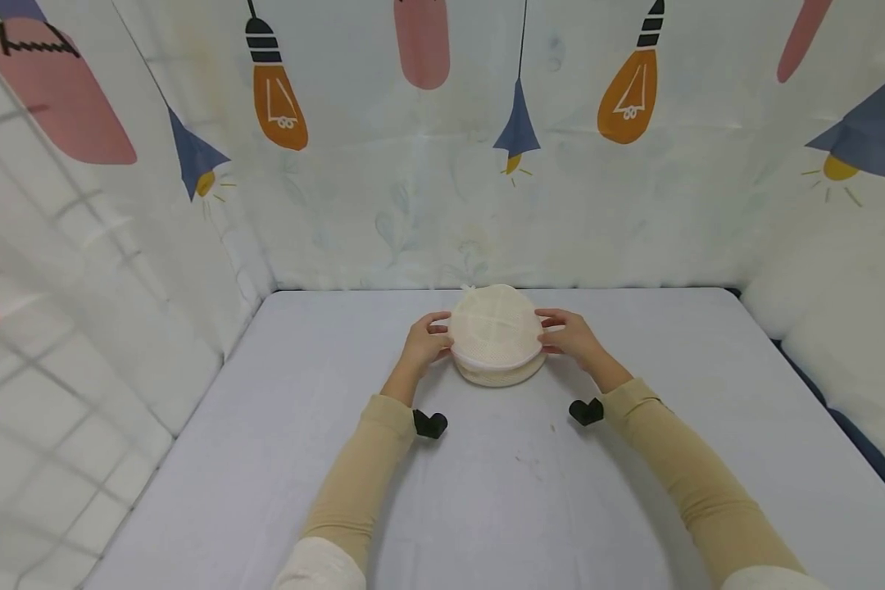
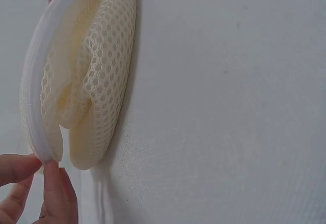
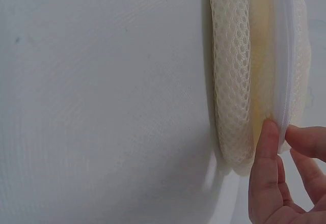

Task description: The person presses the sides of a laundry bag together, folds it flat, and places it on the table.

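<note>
A round cream mesh laundry bag [image 1: 496, 328] stands near the far edge of the table, its upper disc raised and tilted above a lower one. My left hand [image 1: 422, 342] pinches the left side of the upper disc between thumb and fingers. On the opposite side, my right hand [image 1: 569, 336] pinches the same rim. A smooth white band [image 2: 31, 81] runs along that rim in the left wrist view. The lower honeycomb-mesh part [image 3: 232, 76] rests on the table in the right wrist view, with a gap between the two layers.
A white cloth covers the table [image 1: 487, 500], with small brown specks in front of the bag. Black heart-shaped pieces [image 1: 431, 424] sit at both wrists. Behind and at the left hangs a curtain [image 1: 428, 205] printed with lamps and bulbs. White bedding [image 1: 841, 328] lies at the right.
</note>
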The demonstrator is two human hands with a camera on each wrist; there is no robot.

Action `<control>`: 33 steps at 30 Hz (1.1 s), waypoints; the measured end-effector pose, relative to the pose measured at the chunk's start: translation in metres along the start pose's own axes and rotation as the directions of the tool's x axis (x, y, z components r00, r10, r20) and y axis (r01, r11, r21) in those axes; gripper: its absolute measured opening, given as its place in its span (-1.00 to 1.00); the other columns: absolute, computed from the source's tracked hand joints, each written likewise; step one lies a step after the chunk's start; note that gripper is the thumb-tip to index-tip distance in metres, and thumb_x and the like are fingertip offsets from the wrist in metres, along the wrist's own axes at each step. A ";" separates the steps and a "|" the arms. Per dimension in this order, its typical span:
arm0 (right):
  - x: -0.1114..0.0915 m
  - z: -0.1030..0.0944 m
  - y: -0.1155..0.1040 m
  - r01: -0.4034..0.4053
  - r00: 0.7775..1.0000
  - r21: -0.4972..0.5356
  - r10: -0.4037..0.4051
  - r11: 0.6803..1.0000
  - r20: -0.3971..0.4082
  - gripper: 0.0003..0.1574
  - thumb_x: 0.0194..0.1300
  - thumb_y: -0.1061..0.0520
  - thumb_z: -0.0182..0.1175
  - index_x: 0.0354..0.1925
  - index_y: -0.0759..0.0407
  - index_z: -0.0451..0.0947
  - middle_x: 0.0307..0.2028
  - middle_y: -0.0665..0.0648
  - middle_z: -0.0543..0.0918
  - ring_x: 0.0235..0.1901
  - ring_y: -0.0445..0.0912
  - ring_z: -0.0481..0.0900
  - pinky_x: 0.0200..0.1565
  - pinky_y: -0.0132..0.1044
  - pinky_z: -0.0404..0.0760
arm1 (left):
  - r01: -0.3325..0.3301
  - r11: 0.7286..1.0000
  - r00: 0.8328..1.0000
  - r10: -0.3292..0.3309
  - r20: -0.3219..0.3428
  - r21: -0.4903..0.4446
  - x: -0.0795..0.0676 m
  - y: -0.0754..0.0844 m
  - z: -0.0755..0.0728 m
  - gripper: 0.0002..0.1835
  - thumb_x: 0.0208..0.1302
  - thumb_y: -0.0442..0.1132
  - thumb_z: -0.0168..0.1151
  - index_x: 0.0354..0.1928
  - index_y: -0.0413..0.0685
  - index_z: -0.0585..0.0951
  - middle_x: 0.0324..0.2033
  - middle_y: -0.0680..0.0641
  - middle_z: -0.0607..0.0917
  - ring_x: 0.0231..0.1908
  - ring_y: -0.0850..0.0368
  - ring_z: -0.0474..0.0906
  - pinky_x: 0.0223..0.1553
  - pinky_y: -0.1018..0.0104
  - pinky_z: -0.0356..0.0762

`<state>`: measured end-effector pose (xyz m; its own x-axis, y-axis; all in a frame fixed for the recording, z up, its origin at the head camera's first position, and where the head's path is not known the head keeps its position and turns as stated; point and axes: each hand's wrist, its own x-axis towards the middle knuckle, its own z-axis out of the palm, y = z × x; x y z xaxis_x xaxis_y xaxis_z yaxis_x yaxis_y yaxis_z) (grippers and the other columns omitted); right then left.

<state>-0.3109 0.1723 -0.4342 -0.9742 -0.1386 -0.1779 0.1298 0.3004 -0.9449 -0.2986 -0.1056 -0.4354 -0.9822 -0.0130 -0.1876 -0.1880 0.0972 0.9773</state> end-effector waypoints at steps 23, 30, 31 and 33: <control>0.004 0.002 -0.001 -0.023 1.000 -0.024 0.023 0.999 0.011 -0.25 0.40 0.47 0.18 0.49 0.36 0.26 0.31 0.45 0.37 -0.18 -0.07 0.58 -0.08 -0.26 0.71 | 0.008 0.999 1.000 -0.008 0.008 0.035 0.004 -0.006 0.000 -0.38 0.30 -0.60 0.17 0.39 -0.11 0.51 -0.08 -0.17 0.54 -0.27 0.11 0.51 -0.14 0.25 0.63; 0.004 0.002 -0.002 -0.042 0.999 -0.036 0.043 0.998 0.003 -0.29 0.41 0.46 0.18 0.47 0.38 0.30 0.29 0.44 0.38 -0.26 -0.14 0.60 -0.13 -0.31 0.71 | -0.002 0.999 1.000 0.002 0.010 0.048 0.003 -0.004 0.001 -0.39 0.29 -0.60 0.18 0.39 -0.15 0.51 -0.09 -0.17 0.55 -0.30 0.11 0.51 -0.23 0.32 0.62; 0.004 0.003 -0.003 -0.043 0.999 -0.042 0.043 0.998 0.003 -0.29 0.41 0.46 0.18 0.47 0.38 0.30 0.29 0.45 0.38 -0.28 -0.15 0.60 -0.13 -0.31 0.71 | -0.001 0.999 1.000 0.000 0.010 0.048 0.003 -0.004 0.001 -0.39 0.30 -0.60 0.19 0.39 -0.15 0.51 -0.10 -0.17 0.55 -0.30 0.12 0.51 -0.24 0.34 0.62; 0.005 0.003 -0.002 -0.042 0.999 -0.050 0.043 0.998 0.006 -0.30 0.41 0.46 0.17 0.46 0.38 0.31 0.29 0.45 0.38 -0.30 -0.16 0.60 -0.14 -0.33 0.71 | 0.005 0.999 1.000 -0.006 0.007 0.048 0.004 -0.004 0.000 -0.39 0.30 -0.60 0.19 0.38 -0.15 0.51 -0.11 -0.16 0.54 -0.31 0.12 0.51 -0.26 0.36 0.61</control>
<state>-0.3160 0.1683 -0.4337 -0.9667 -0.1315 -0.2197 0.1615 0.3526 -0.9217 -0.3013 -0.1060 -0.4404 -0.9810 -0.0064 -0.1940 -0.1929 0.1445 0.9705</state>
